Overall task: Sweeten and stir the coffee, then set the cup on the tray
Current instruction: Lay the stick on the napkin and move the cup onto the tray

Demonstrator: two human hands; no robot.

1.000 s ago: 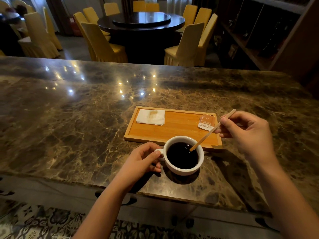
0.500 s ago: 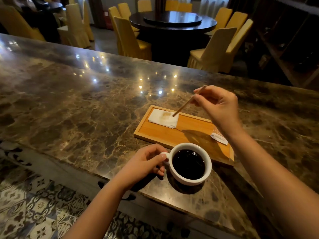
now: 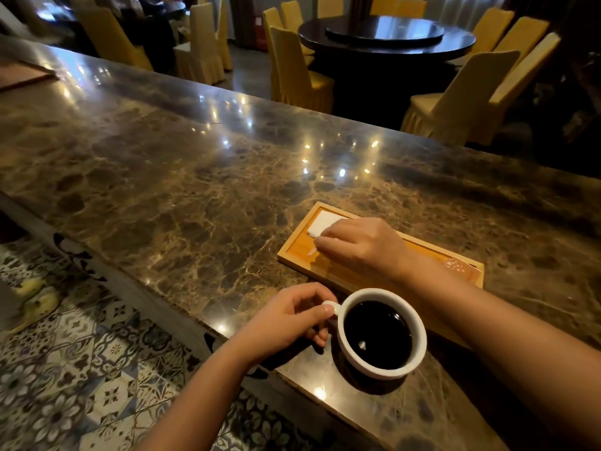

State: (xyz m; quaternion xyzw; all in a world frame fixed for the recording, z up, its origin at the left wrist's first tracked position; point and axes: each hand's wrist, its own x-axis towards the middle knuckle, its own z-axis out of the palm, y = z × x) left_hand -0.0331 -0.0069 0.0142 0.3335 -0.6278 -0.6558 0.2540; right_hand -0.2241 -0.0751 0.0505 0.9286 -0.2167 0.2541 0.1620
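A white cup (image 3: 370,371) full of black coffee stands on the marble counter, just in front of the wooden tray (image 3: 294,253). My left hand (image 3: 286,320) pinches the cup's handle. My right hand (image 3: 361,245) hovers low over the tray's left half, fingers closed on the wooden stir stick (image 3: 311,252); only the stick's pale tip shows below the fingers. A white napkin (image 3: 322,222) lies in the tray's far left corner, partly hidden by that hand. An empty sugar packet (image 3: 457,266) lies at the tray's right end.
The brown marble counter (image 3: 195,177) stretches far to the left, and its front edge runs close to the cup. A wooden board (image 3: 22,76) lies at the far left. Beyond the counter stand yellow-covered chairs (image 3: 296,70) and a dark round table (image 3: 387,37).
My right hand lifted the stir stick out of the coffee, carried it left over the tray and lowered it beside the napkin. My left hand stayed on the handle. The camera turned left.
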